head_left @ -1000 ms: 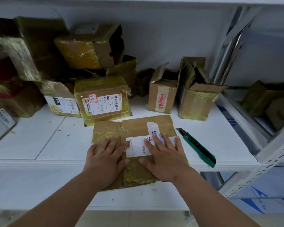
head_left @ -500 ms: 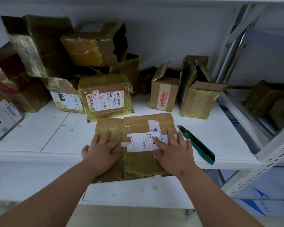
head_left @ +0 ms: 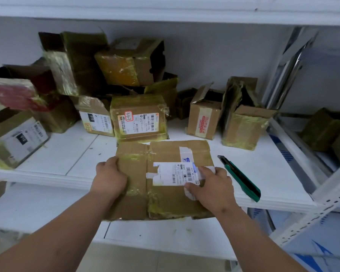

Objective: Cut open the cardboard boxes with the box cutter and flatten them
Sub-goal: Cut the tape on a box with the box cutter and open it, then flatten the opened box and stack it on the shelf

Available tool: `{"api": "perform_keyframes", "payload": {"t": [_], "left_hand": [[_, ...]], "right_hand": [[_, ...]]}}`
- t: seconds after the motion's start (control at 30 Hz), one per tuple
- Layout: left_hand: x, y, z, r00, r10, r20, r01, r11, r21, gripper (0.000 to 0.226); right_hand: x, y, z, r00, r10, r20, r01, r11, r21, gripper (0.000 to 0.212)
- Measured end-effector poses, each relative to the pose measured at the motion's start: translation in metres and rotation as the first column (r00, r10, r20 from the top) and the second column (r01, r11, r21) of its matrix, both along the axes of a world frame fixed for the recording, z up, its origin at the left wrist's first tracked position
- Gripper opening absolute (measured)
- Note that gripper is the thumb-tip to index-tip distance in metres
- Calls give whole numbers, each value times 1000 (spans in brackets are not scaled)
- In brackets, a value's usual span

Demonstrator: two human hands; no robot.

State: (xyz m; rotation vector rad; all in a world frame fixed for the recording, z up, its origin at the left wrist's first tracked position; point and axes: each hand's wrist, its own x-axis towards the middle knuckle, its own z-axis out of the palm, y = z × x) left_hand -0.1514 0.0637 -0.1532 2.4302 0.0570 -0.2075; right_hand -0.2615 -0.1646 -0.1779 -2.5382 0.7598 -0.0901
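Observation:
A flattened brown cardboard box point(head_left: 165, 152) with a white shipping label lies on the white shelf point(head_left: 71, 160), its near part hanging over the shelf's front edge. My left hand point(head_left: 109, 176) grips its left edge, fingers curled under. My right hand point(head_left: 212, 185) grips its right edge, with the thumb on the label. The green box cutter point(head_left: 241, 179) lies on the shelf just right of my right hand, blade end pointing away from me; nobody holds it.
Several taped cardboard boxes are piled at the back left, one labelled box point(head_left: 138, 119) right behind the flat one. Two opened boxes point(head_left: 203, 114) point(head_left: 243, 122) stand at the back right. A metal shelf post point(head_left: 326, 195) rises at the right. More boxes point(head_left: 322, 130) sit beyond it.
Both hands moved from pressing flat on top of the cardboard outward to its left and right edges and closed on them. The box cutter has not moved.

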Motion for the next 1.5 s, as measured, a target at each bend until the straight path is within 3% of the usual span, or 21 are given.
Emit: {"api": "perform_keyframes", "payload": {"t": [0.3,0.47,0.57,1.0,1.13,1.33,1.43,1.5], "left_hand": [[-5,78,11,995,97,11,-96,994,-56,56],[-7,153,23,994,88,69,-85,995,-49,52],[-7,211,28,983,85,162,-82,996,-22,57],[17,456,32,939,281,198,-313,938,153,53],[46,498,34,925,331,187,-364,914,181,50],[86,542,44,893,417,168,-446,869,214,57],[104,558,52,876,439,199,-474,860,191,47],[117,568,50,902,386,192,-429,849,308,48]], "right_hand": [[2,54,8,970,-100,222,13,931,364,48],[19,114,18,943,-203,264,5,801,598,62],[32,165,27,951,-193,240,-35,708,705,55],[116,379,31,978,118,169,-202,379,903,9],[148,418,41,963,239,124,-181,234,955,16],[210,474,36,934,300,192,-263,215,941,15],[235,503,40,913,302,274,-333,162,929,16],[250,521,39,911,288,296,-349,153,925,15]]}}
